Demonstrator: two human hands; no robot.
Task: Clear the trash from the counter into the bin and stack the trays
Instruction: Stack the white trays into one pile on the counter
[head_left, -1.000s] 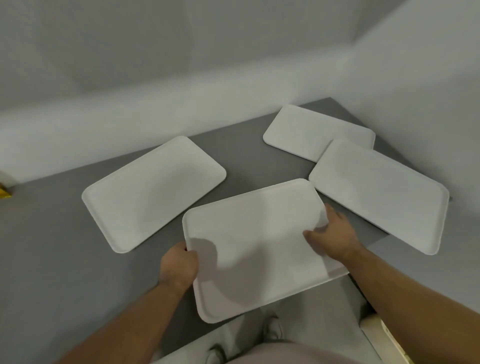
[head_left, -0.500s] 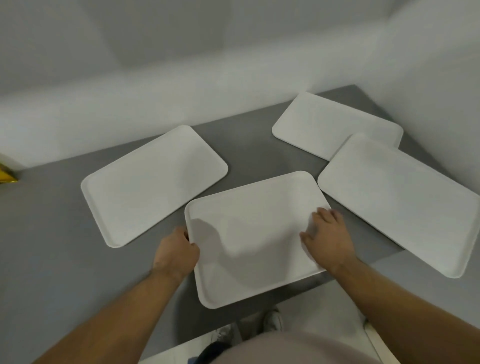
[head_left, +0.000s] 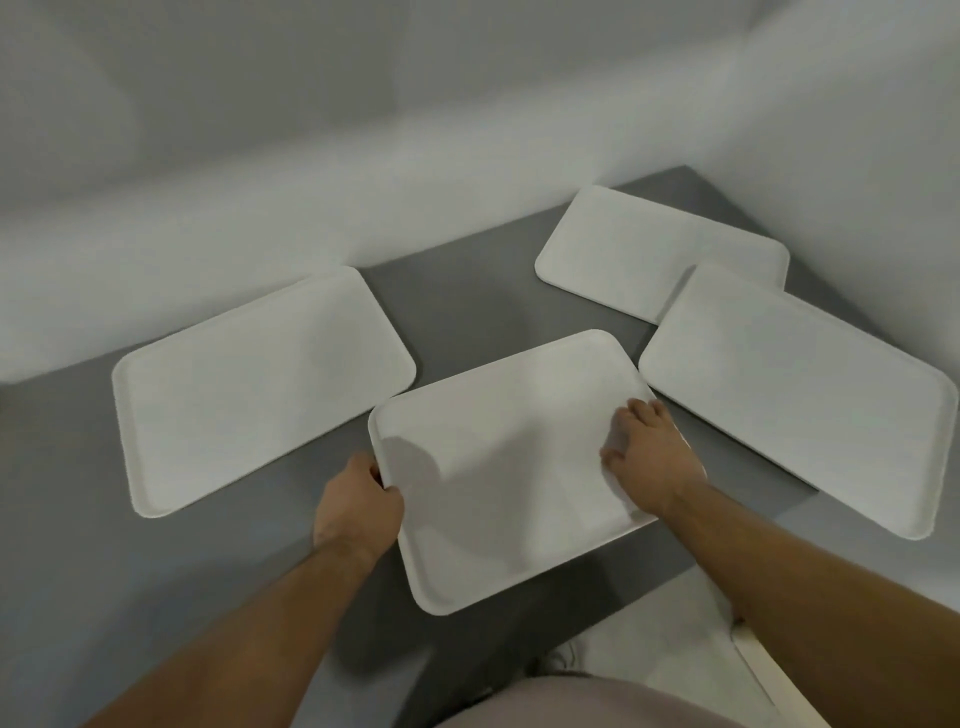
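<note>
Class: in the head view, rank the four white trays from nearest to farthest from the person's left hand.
From the left hand:
1. Centre tray, held at its left edge.
2. Left tray, just beyond.
3. Right tray, across the centre.
4. Far-right corner tray, farthest back.

Both forearms are bare, with no sleeves, watch or rings visible. The left hand (head_left: 358, 501) and right hand (head_left: 647, 462) wear no gloves. A pale pinkish-beige garment (head_left: 582, 701) covers the body below.

On the counter (head_left: 467, 291), the near tray (head_left: 509, 467) lies between the left tray (head_left: 249, 384) and two overlapping right trays (head_left: 727, 322).
</note>
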